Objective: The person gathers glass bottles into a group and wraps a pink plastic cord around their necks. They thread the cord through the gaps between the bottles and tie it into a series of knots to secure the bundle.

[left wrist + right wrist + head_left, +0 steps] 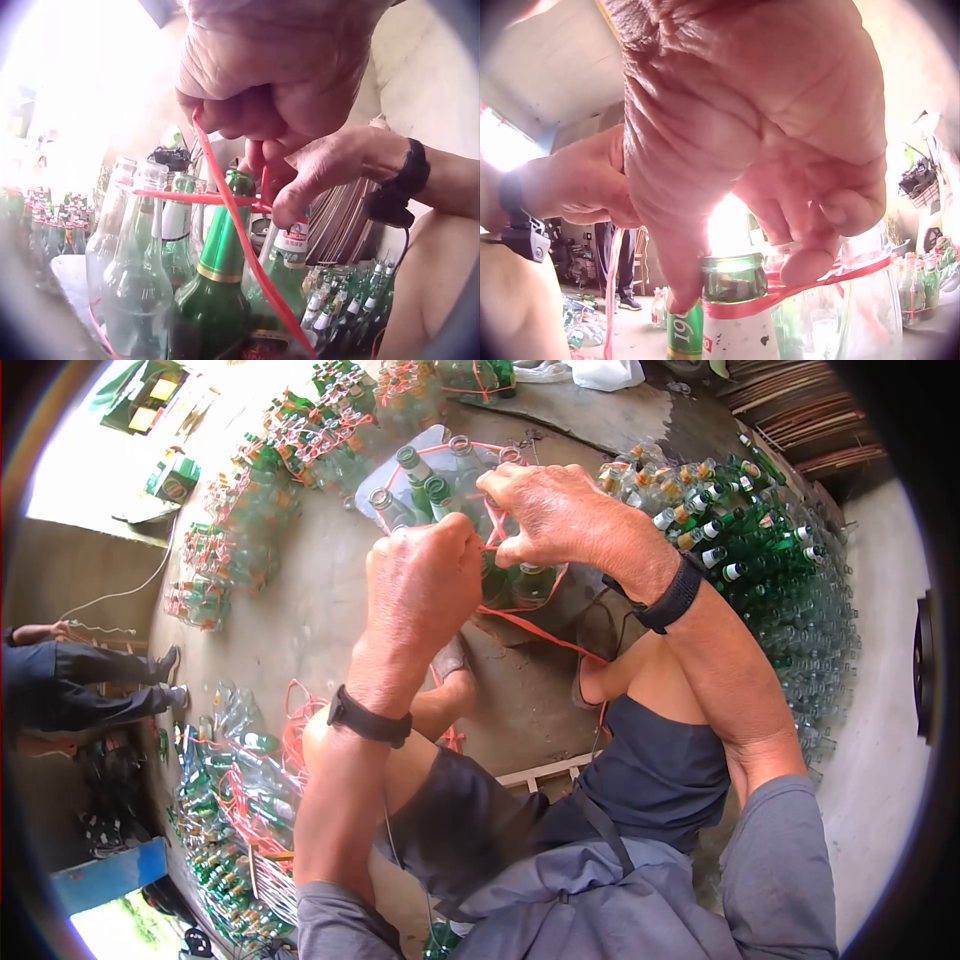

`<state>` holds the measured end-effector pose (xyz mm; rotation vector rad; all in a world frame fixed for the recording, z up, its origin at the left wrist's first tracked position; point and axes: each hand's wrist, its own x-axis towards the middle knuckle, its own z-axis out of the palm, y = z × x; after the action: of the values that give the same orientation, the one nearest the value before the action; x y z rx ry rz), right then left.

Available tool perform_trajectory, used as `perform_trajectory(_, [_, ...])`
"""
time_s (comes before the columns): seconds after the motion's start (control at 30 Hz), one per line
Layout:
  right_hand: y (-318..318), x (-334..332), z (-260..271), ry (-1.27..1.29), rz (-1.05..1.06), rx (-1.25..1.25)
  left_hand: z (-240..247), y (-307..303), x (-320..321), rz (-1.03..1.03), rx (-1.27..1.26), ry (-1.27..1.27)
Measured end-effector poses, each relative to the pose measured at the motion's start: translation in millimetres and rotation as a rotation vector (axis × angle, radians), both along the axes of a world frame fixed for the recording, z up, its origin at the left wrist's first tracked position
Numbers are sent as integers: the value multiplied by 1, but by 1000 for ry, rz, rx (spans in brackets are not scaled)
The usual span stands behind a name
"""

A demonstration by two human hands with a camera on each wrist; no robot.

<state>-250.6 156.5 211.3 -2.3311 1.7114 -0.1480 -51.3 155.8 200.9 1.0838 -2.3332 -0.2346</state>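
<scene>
The left hand [425, 580] is a fist gripping red twine, which runs down from it as a taut strand [241, 225] in the left wrist view. Beside it, the right hand [585, 525] bends over the bottle necks, its thumb and fingers on either side of one neck [735, 277], holding the twine [742, 307] there. Red twine circles a cluster of clear and green bottles [214, 300] standing upright. A green foil-necked bottle [223, 244] is at the front of the left wrist view. The right fingers partly hide the twine crossing.
Many loose bottles [750, 550] stand at the right. Bundles tied with red twine [290, 445] line the upper left. More bottles and loose twine [240, 790] lie at lower left. Another person [85, 680] stands at the far left. The wearer's feet [597, 650] flank the cluster.
</scene>
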Motion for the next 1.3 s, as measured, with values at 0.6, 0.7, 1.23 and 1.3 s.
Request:
perform_trajectory(0.6, [3,-4,-14,-64,43,-129,-8,-57,5,83,319,-153])
perform_trajectory(0.7, [4,-3,-15,-96,22,-139,-8,-45,7,153,238,-230])
perform_trajectory(1.23, [4,-3,-19,-53,3,-137,-38,-12,23,246,333,111])
perform_trajectory(1.3, [5,-3,-20,-75,6,-172,-41,-2,21,270,372,195])
